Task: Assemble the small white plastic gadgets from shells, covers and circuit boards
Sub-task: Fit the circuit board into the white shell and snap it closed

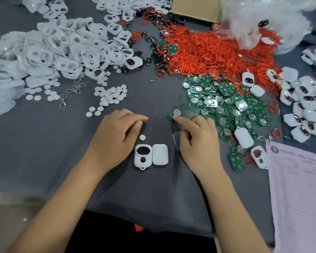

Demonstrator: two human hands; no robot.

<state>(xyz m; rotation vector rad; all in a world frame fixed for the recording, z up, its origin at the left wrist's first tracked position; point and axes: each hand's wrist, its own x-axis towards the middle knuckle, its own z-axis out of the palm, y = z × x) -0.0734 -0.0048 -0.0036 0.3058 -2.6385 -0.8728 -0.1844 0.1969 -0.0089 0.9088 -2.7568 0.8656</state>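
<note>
Two white parts were laid side by side on the dark cloth (62, 161) at the lower centre of the frame: a shell (142, 157) with two openings on the left, and a plain cover (160, 154) just beside it on the right, the two nearly touching. A small white disc (142, 137) lay just above the shell. The left hand (115, 136) was rested on the cloth to the left of the shell, its fingers loosely curled and nothing gripped in them. The right hand (197, 141) was placed to the right of the cover, with its forefinger stretched out and its tip pressed on a green board (173, 115) at the near edge of the board pile (226, 106); the other fingers were bent, and whether anything was held beneath them could not be told. A heap of red rings (208, 50) was spread above the boards in the upper right of the frame, with a clear bag (272, 19) and a carton (195, 8) behind it. White shells were heaped (49, 50) across the upper left, and loose white discs (109, 94) and metal clasps (77, 88) were scattered below them. Finished white gadgets (303, 106) were piled at the right edge, and a printed sheet (299, 198) was laid at the lower right.
</note>
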